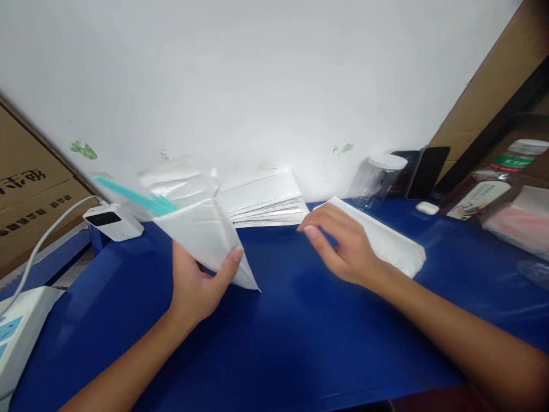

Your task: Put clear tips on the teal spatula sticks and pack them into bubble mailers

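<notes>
My left hand [199,286] grips a white padded envelope [201,229], thumb on its near face and fingers behind it. The envelope is tilted above the table, its flap end up and blurred. A turquoise strip [132,197] sticks out to the left at its upper edge; I cannot tell whether it is attached. My right hand [343,243] hovers with loosely bent fingers and a small gap inside the thumb, nothing visible in it. Behind the right hand lies another white envelope [394,243], partly hidden by the hand and forearm.
Several white envelopes [270,200] lie stacked against the wall on the blue table [266,343]. At left are a white device [114,222] with a cable and a power strip [26,326]. To the right stand a clear jar [377,180], a phone [426,171], a white case [427,208] and a bottle [484,191].
</notes>
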`<move>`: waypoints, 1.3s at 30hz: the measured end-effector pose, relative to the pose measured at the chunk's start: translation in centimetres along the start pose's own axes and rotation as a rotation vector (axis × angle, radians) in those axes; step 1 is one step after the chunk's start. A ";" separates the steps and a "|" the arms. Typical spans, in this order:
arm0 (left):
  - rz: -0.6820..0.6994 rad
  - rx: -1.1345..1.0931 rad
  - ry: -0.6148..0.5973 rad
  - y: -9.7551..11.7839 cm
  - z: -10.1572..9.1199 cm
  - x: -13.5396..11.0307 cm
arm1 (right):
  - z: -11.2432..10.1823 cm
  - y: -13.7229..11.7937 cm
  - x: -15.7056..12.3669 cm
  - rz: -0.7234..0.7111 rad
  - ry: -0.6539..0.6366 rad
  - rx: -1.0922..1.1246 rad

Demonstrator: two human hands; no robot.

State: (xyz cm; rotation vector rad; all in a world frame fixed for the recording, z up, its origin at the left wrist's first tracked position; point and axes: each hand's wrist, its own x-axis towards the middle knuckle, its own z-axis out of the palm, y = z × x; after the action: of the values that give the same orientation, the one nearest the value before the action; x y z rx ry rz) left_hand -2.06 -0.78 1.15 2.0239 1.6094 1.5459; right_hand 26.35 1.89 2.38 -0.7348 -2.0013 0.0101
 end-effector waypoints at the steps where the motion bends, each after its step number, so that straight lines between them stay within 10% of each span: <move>1: 0.007 -0.018 -0.045 0.1 0.2 -0.2 | 0.4 -0.3 -0.2 -0.005 -0.070 0.043; 11: 0.035 -0.417 -0.648 -0.1 0.3 -1.0 | 2.7 -2.9 -1.4 0.020 -0.172 0.150; 25: -0.354 -0.688 -0.374 0.7 0.9 0.2 | 2.6 -2.9 -1.4 0.340 -0.082 0.310; 33: -0.415 -0.716 -0.744 0.5 0.9 -0.4 | 2.6 -2.7 -1.7 0.348 -0.284 0.488; 39: -0.474 -0.765 -0.737 0.9 0.3 -0.3 | 2.5 -3.1 -1.7 0.277 -0.274 0.482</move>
State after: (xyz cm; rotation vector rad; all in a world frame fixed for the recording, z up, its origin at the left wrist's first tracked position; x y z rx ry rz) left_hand -1.24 -1.27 1.41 1.3835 0.9014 0.8656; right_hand 23.40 -0.82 0.63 -0.7113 -2.0182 0.7653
